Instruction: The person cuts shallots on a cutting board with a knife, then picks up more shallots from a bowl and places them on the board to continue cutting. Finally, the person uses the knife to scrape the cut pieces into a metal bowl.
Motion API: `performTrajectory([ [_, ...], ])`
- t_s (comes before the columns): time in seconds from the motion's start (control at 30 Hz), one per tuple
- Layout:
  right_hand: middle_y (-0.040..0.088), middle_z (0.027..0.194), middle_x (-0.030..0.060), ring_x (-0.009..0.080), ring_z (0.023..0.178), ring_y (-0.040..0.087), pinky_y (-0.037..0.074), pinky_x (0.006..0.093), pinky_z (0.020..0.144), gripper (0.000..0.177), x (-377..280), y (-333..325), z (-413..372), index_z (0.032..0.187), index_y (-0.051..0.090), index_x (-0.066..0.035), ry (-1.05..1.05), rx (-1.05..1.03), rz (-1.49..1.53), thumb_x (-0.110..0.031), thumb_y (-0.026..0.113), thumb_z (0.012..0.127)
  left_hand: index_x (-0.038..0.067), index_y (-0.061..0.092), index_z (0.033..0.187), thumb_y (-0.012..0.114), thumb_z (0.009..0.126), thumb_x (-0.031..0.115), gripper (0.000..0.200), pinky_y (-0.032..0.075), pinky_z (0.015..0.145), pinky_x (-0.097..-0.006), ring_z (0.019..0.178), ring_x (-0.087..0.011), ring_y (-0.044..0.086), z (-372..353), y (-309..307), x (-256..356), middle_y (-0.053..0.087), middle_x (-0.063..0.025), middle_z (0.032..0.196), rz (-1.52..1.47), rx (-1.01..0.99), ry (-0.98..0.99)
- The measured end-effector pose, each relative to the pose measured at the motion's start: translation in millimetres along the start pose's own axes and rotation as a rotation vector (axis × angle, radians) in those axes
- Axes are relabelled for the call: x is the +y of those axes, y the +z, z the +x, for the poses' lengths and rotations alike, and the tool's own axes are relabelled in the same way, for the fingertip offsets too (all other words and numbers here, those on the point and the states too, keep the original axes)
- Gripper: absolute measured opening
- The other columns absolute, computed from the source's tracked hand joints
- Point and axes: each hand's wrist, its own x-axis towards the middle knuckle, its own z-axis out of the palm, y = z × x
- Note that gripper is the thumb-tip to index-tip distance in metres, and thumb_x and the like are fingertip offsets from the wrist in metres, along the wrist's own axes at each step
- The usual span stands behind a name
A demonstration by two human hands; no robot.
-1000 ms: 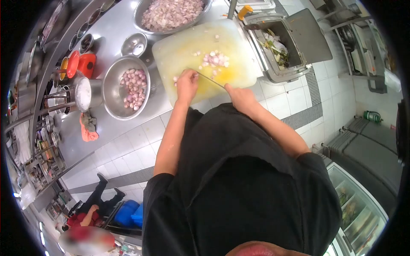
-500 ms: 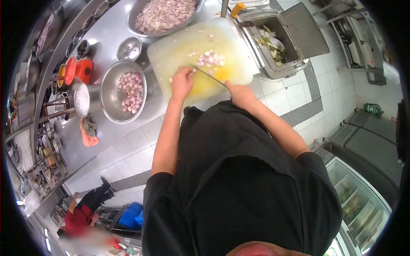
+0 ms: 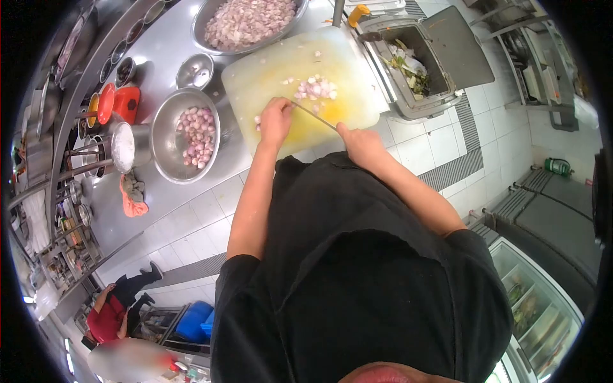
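Note:
My right hand is closed round the handle of a knife, whose blade lies slanted over the yellow-stained cutting board. The blade's tip reaches my left hand, whose fingers are pressed together on the board; what they hold is too small to make out. Cut shallot pieces lie in a pile just beyond the knife. To the left, whole peeled shallots sit in a steel bowl.
A large basin of shallots and a small bowl stand behind and left. An open bin adjoins the board's right side. Pots, red containers and a cloth are left. Another person is at lower left.
My left hand has shifted slightly right and up, and the knife's tip has moved a little right. The other person at lower left has changed posture.

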Motion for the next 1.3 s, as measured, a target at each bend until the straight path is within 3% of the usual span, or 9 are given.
performTrajectory([
  [0.13, 0.074, 0.089, 0.0203, 0.0426, 0.085, 0.073, 0.057, 0.0529, 0.071, 0.031, 13.1, 19.8, 18.6, 0.120, 0.049, -0.006, 0.020, -0.032, 0.016, -0.002, 0.057, 0.090, 0.001, 0.069, 0.094, 0.064, 0.089, -0.001, 0.007, 0.052, 0.084, -0.0454, 0.096, -0.0395, 0.066, 6.7, -2.3, 4.3, 0.069, -0.0174, 0.102, 0.059, -0.020, 0.032],
  [0.2, 0.074, 0.089, 0.0206, 0.0424, 0.086, 0.073, 0.057, 0.0527, 0.071, 0.031, 16.9, 25.7, 18.4, 0.120, 0.049, -0.007, 0.065, -0.030, 0.036, -0.002, 0.056, 0.090, 0.001, 0.069, 0.096, 0.063, 0.089, -0.002, 0.010, 0.052, 0.085, -0.0459, 0.099, -0.0401, 0.065, 6.2, -2.2, 8.8, 0.069, -0.0183, 0.104, 0.092, 0.031, 0.340],
  [0.4, 0.074, 0.089, 0.0199, 0.0417, 0.087, 0.074, 0.057, 0.0520, 0.071, 0.035, 19.4, 20.6, 1.5, 0.122, 0.049, -0.007, 0.121, -0.059, 0.046, -0.001, 0.057, 0.089, 0.002, 0.070, 0.101, 0.058, 0.088, -0.006, 0.019, 0.053, 0.090, -0.0473, 0.107, -0.0393, 0.065, -4.0, 7.9, 6.4, 0.069, -0.0182, 0.111, 0.008, -0.024, -0.062],
  [0.43, 0.074, 0.088, 0.0194, 0.0417, 0.086, 0.073, 0.057, 0.0521, 0.070, 0.036, 18.7, 19.7, 0.4, 0.123, 0.049, -0.008, 0.128, -0.076, 0.045, 0.000, 0.058, 0.089, 0.002, 0.070, 0.101, 0.058, 0.088, -0.006, 0.019, 0.053, 0.090, -0.0473, 0.107, -0.0393, 0.065, -2.9, 7.0, 2.8, 0.069, -0.0182, 0.111, 0.008, -0.031, -0.057],
  [0.5, 0.074, 0.087, 0.0188, 0.0417, 0.085, 0.073, 0.057, 0.0523, 0.069, 0.037, 20.5, 27.3, 0.3, 0.123, 0.049, -0.008, 0.108, -0.020, 0.065, 0.000, 0.058, 0.088, 0.002, 0.070, 0.101, 0.063, 0.090, -0.005, 0.015, 0.055, 0.087, -0.0431, 0.099, -0.0381, 0.068, -4.8, 2.5, -2.8, 0.071, -0.0182, 0.106, 0.137, -0.024, 0.382],
  [0.63, 0.073, 0.085, 0.0178, 0.0413, 0.082, 0.073, 0.056, 0.0528, 0.067, 0.037, 22.4, 29.5, 1.8, 0.124, 0.048, -0.007, 0.071, 0.030, 0.061, 0.000, 0.058, 0.089, 0.002, 0.070, 0.101, 0.065, 0.091, -0.002, 0.012, 0.055, 0.086, -0.0438, 0.097, -0.0370, 0.068, -3.9, 1.7, 3.7, 0.071, -0.0170, 0.104, 0.150, -0.057, 0.411],
  [0.73, 0.073, 0.085, 0.0182, 0.0404, 0.081, 0.073, 0.056, 0.0519, 0.066, 0.032, 16.3, 17.3, -0.3, 0.120, 0.049, -0.006, 0.080, 0.002, 0.018, -0.001, 0.058, 0.089, 0.002, 0.070, 0.100, 0.065, 0.091, -0.001, 0.010, 0.055, 0.086, -0.0445, 0.098, -0.0370, 0.068, -4.1, 4.9, 10.6, 0.071, -0.0152, 0.104, 0.159, -0.091, 0.290],
  [0.83, 0.072, 0.082, 0.0179, 0.0390, 0.077, 0.073, 0.056, 0.0501, 0.064, 0.027, 6.2, 2.8, -11.3, 0.113, 0.050, -0.005, 0.055, 0.026, -0.040, -0.001, 0.059, 0.088, 0.004, 0.070, 0.102, 0.059, 0.087, -0.005, 0.021, 0.054, 0.087, -0.0449, 0.103, -0.0371, 0.066, -5.2, 7.5, 10.3, 0.069, -0.0155, 0.107, 0.134, -0.104, 0.243],
  [1.3, 0.072, 0.077, 0.0131, 0.0340, 0.072, 0.074, 0.057, 0.0457, 0.061, 0.027, 4.2, 6.9, -4.8, 0.113, 0.049, -0.006, -0.026, 0.086, -0.112, -0.006, 0.062, 0.089, 0.004, 0.069, 0.099, 0.055, 0.084, -0.006, 0.023, 0.055, 0.083, -0.0456, 0.100, -0.0369, 0.066, -12.0, 18.4, -4.3, 0.068, -0.0141, 0.104, 0.183, 0.020, 0.315],
])
